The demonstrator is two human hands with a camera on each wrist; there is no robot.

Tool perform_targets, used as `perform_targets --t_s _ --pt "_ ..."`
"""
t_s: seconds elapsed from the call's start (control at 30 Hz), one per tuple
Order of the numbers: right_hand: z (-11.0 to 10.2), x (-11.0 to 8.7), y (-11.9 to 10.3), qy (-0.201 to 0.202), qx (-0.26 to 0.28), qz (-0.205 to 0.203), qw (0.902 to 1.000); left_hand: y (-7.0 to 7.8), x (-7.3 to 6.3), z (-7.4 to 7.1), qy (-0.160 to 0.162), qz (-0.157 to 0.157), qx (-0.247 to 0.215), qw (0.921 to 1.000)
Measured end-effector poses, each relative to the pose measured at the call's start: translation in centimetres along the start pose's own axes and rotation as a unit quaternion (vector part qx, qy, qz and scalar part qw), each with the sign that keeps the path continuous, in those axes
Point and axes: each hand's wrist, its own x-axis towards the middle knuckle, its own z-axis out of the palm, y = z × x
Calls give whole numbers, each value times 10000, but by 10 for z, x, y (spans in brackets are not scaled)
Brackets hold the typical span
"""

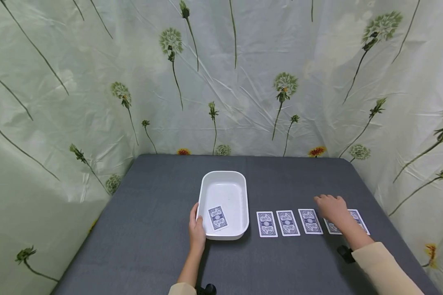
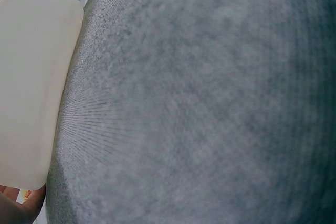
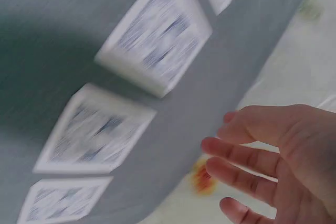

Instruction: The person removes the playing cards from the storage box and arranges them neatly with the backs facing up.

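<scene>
My left hand (image 1: 197, 231) grips a white plastic tray (image 1: 229, 192) at its near left side, thumb at the rim. Inside the tray lies one playing card (image 1: 218, 218), its blue patterned back up. To the tray's right, several more cards form a row on the table, back up, among them the leftmost card (image 1: 267, 224). Over the right end of this row hovers my right hand (image 1: 332, 209), partly hiding the last two cards. In the right wrist view its fingers (image 3: 244, 174) are loosely bent with nothing held, and a blurred card (image 3: 157, 35) shows beside them.
A dark grey cloth covers the table (image 1: 140, 213). Behind it and along both sides hangs a pale curtain (image 1: 243, 102) with a dandelion print. Dark wrist devices (image 1: 345, 254) sit at both sleeves.
</scene>
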Motion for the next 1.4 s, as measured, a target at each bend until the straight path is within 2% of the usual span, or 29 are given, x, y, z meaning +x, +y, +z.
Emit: perform_targets --t_s 0.17,0.23,0.37,0.5,0.63,0.9,1.17,1.3,1.4 --pt "-13 15 -52 1095 32 -403 9932 -1 1 0 42 3 -64 10000" --pt "-15 22 -74 1582 56 -638 9853 -1 1 0 64 51 -52 10000" --pt "-14 37 -119 2474 225 -1088 9625 -2 1 0 61 86 -6 9999" --pt "-9 50 -160 2686 474 -1380 9522 -2 0 -1 95 95 48 9999" --pt "-1 60 -191 2336 631 -1675 9557 -2 -1 -1 48 94 61 9999" --pt "12 73 -229 961 518 -2099 9716 0 0 -1 -20 225 37 9997" --pt "16 84 -244 -287 519 -1974 9785 1 -2 -1 40 256 24 9997" --pt "15 90 -246 -618 482 -1881 9790 2 -1 -1 48 236 45 9997" --pt "15 92 -246 -609 412 -1903 9790 1 -1 -1 18 173 33 9998"
